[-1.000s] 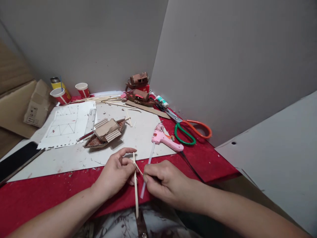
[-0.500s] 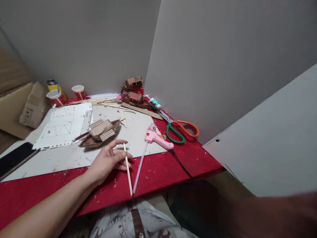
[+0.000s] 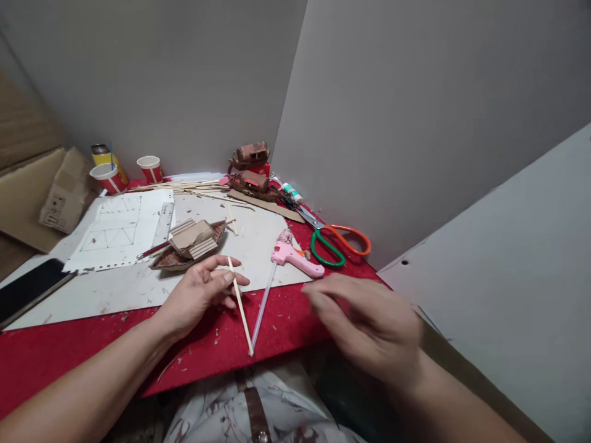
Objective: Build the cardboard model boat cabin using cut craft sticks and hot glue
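So the thin wooden stick [image 3: 242,311] is over the front of the red-covered counter [image 3: 286,320], slanting down toward the person, with the left hand's [image 3: 203,289] fingers pinching it near its top. The low end is basically at the tip of the glue stick [image 3: 265,304], can't tell if they touch. That pinch looks light and one-ended to me, so a sideways push could swivel the stick or pop it loose, and a hard bend might snap it. Right hand [image 3: 364,320] is off to the side, fingers curled but blurry, so no clue if they're gripping anything. Glue gun [image 3: 293,255] sits just beyond it; a careless swing could knock it. The model boat [image 3: 194,246] is right behind the left hand, so an elbow-y jerk forward might bump it.
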A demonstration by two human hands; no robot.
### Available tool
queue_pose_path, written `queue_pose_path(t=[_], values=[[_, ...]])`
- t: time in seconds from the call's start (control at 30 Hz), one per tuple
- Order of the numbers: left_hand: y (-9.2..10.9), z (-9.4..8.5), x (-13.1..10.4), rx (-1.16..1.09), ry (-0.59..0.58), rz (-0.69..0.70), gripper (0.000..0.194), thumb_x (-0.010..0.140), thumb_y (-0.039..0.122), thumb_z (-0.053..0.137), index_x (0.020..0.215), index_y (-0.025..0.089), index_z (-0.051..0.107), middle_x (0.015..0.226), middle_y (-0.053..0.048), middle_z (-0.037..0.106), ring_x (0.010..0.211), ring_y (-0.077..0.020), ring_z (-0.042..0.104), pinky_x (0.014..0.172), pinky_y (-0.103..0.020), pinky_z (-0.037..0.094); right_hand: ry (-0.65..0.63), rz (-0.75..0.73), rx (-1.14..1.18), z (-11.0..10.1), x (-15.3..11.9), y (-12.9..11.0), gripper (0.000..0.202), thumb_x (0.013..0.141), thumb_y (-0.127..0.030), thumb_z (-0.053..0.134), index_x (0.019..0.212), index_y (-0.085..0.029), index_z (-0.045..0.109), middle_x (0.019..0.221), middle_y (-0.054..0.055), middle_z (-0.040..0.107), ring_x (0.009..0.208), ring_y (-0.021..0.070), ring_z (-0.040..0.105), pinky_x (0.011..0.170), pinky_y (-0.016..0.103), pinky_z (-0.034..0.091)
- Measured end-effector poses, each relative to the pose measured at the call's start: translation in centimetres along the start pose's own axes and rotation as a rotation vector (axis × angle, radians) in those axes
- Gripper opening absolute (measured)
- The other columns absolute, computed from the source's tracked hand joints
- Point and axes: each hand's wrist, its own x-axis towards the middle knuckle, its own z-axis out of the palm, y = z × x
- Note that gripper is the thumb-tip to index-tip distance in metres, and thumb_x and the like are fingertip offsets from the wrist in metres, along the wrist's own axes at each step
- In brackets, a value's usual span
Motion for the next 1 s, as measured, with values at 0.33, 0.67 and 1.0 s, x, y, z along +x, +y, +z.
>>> queue_pose_path(t=[0.33,0.67,1.0], values=[[-0.1,0.1,-0.1,-0.082,-0.030,-0.083,0.033,0.082,0.027,0.076,0.110,0.015,0.065,0.080,-0.002,0.068,0.065,-0.0108,0.065,0.061,-0.022,0.058,-0.350,0.558,-0.748,-2.9,3.5,11.2,0.022,0.091,-0.030,0.052,0.097,-0.015,0.066,0.094,0.015,0.073,0.081,0.0273,0.068,0.063,0.033,0.044],[0.1,0.3,-0.3,-0.084,0.008,-0.042,0.037,0.077,0.026,0.080,0.110,0.017,0.066,0.074,-0.001,0.069,0.060,-0.0093,0.062,0.054,-0.018,0.052,-0.690,0.745,-0.806,-1.0,6.9,13.2,0.033,0.086,-0.048,0.061,0.095,-0.016,0.065,0.094,0.011,0.070,0.087,0.0256,0.066,0.073,0.038,0.049],[0.5,0.7,-0.7,-0.131,0.022,-0.011,0.035,0.078,0.026,0.080,0.107,0.015,0.065,0.072,-0.002,0.070,0.056,-0.0076,0.059,0.055,-0.018,0.051,-0.437,0.807,-0.508,-5.5,5.7,10.9,0.035,0.085,-0.054,0.041,0.084,-0.021,0.052,0.082,0.010,0.064,0.077,0.0258,0.061,0.065,0.034,0.043]])
